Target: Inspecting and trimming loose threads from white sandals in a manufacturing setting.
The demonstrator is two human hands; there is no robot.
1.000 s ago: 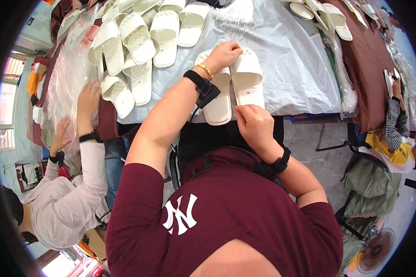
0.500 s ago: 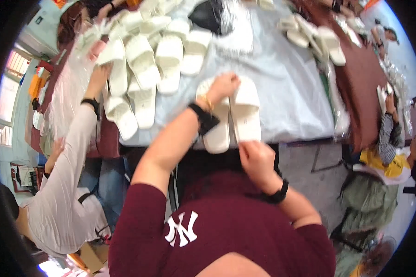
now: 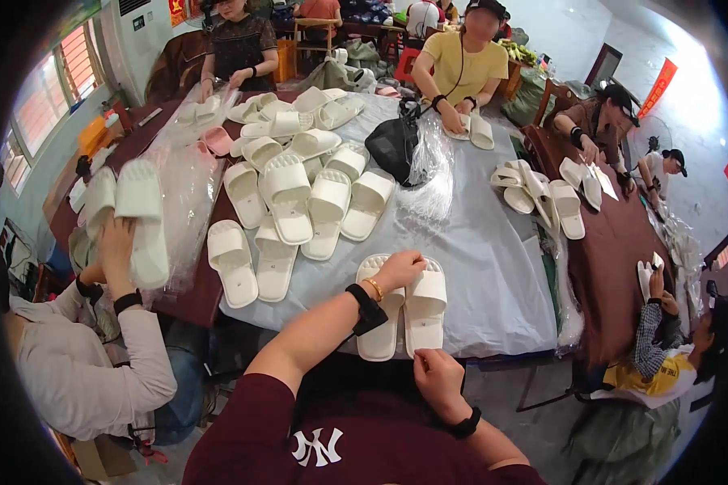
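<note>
A pair of cream slide slippers lies side by side at the near table edge, a left slipper [image 3: 373,345] and a right slipper [image 3: 425,301], toes pointing away from me. My left hand [image 3: 399,271] is closed over the straps, fingertips pinched near the right slipper's strap; whatever they grip is too small to make out. At the heel of the right slipper, my right hand [image 3: 439,378] is closed with thumb and fingers together. Anything between those fingers is hidden.
A heap of cream slippers [image 3: 287,194] covers the table's left part. Beyond my hands lie white strings [image 3: 429,182] and a black bag [image 3: 394,149]. More slippers [image 3: 534,190] sit at right. On the left a co-worker's hand [image 3: 117,246] holds a slipper pair; others work around the table.
My view has tilted up, showing more people. The left co-worker, earlier reaching to the heap, now holds a slipper pair away from it. My hands stay at the same slippers.
</note>
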